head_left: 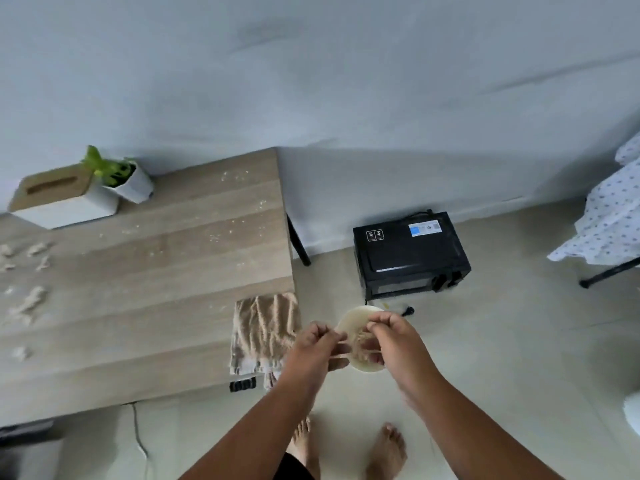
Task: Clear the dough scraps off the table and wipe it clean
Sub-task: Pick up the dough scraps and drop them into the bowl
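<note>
We hold a small pale bowl off the table edge: left hand fingers curled on its rim, right hand pinching dough inside. Dough scraps lie on the table's far left; a striped cloth drapes its corner.

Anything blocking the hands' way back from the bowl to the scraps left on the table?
Nothing visible. Both hands, left hand and right hand, are at the bowl off the table's right end. The dough scraps lie far left; only the towel drapes over the near corner, low and flat.
</note>
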A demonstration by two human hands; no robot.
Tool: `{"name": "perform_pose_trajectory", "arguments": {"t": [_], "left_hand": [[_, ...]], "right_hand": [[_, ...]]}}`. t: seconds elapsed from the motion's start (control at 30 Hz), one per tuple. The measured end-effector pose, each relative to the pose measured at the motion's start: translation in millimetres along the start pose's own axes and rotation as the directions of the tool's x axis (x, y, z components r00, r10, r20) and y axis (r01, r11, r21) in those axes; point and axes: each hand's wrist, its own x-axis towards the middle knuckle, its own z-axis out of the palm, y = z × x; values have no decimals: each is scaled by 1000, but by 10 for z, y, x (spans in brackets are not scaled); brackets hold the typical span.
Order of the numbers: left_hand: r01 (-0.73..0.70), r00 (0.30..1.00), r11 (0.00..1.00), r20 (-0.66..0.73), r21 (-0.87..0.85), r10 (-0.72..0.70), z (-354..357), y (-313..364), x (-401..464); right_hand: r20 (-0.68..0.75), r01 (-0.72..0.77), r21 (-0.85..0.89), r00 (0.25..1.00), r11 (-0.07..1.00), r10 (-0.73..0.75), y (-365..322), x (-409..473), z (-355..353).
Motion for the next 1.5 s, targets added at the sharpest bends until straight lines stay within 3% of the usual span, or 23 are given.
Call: {"name": "perform_pose_trajectory", "arguments": {"t": [0.3, 0.6, 0.8, 1.07, 1.37, 1.5], "left_hand": [[-185, 964, 982, -201, -43, 173, -1314, 368, -387], [-263, 884, 959, -372, 106, 283, -2765, 208, -625], [-194, 859, 962, -441, 192, 261, -3977, -18, -683], [-126, 790, 964, -564, 232, 239, -5249, -217, -845], [-86, 686, 969, -691, 231, 226, -6362, -270, -862], [-3, 662, 933, -699, 359, 271, -6825, -308, -758]], "right_hand": [[205, 169, -205, 971, 964, -126, -250, -338, 1069], [281, 247, -284, 945, 926, -166, -116, -602, 2556], [322, 355, -365, 916, 861, -241, 84, -789, 3505], [394, 389, -413, 892, 824, -223, 354, -992, 4657], [585, 557, -537, 787, 634, -196, 491, -880, 5748], [625, 594, -541, 757, 595, -188, 576, -702, 6210]]}}
